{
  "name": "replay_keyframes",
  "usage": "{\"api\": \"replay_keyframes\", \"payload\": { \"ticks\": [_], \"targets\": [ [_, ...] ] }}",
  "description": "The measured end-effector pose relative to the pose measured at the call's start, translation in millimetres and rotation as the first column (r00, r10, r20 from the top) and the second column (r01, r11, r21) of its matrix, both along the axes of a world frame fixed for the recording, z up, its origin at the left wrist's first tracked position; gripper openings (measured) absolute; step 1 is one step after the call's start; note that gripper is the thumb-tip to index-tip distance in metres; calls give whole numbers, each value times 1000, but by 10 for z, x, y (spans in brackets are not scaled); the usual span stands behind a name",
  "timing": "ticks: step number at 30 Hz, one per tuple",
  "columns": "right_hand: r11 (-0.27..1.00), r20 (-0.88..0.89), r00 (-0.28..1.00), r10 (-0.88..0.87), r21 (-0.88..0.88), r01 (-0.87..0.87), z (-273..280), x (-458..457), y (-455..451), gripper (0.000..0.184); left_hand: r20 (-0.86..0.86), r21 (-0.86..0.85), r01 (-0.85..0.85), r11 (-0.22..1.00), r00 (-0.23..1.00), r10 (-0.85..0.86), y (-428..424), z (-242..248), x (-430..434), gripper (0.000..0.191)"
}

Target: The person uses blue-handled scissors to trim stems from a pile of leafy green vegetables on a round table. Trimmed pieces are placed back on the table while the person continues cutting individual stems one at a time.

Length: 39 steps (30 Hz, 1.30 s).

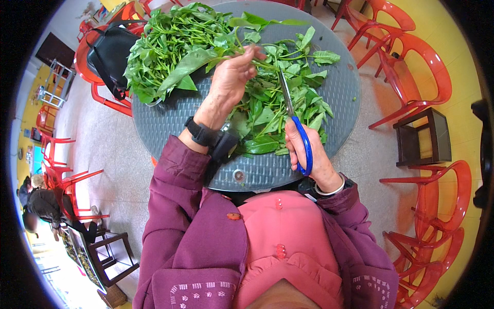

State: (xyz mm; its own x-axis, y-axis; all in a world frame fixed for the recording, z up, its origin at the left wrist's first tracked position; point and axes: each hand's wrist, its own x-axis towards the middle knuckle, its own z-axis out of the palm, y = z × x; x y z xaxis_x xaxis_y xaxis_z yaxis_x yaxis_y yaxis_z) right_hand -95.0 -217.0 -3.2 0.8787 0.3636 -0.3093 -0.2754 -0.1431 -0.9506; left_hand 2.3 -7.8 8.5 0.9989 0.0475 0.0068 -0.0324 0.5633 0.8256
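Observation:
Between the fingers of my left hand (233, 75) is a leafy green stem (262, 63), with broad leaves trailing to both sides. My right hand (308, 150) grips scissors (307, 145) by their blue handle. Their blades point away from me and their tips meet the held stem; whether they are parted is hard to tell. Below both hands spreads a loose pile of cut leaves and stems (266, 119). A larger heap of leafy greens (173, 46) rises at the far left of the round grey woven-pattern table (154, 123), with a bit of pale rim under it.
A black bag (112, 54) rests on a red chair (90, 73) left of the table. More red plastic chairs (409, 73) and a dark wooden stool (424, 137) stand to the right. At the far left is a person (46, 204) near another dark stool (114, 257).

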Motion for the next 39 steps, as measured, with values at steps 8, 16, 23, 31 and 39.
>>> {"api": "replay_keyframes", "payload": {
  "ticks": [8, 16, 23, 31, 39],
  "targets": [
    [990, 214, 977, -12, -134, 41, -75, -4, 71, 51, -142, -279, -125, 952, 986, 88, 63, -40, 32, 13],
    [985, 298, 954, -21, -158, 71, -134, 8, 72, 51, -302, -111, -269, 957, 926, 225, 50, -71, 36, 21],
    [996, 56, 998, -39, -79, 43, -59, -16, 38, 53, -272, 206, -127, 970, 945, 181, 20, -9, -21, 29],
    [990, 261, 964, -41, -119, 74, -182, 21, 28, 57, -252, 128, -19, 992, 966, 52, 83, -11, 3, 27],
    [995, 126, 992, -26, -90, 38, -147, -9, -23, 56, -203, -52, 11, 999, 979, -22, 94, -99, 56, 20]
  ]
}}
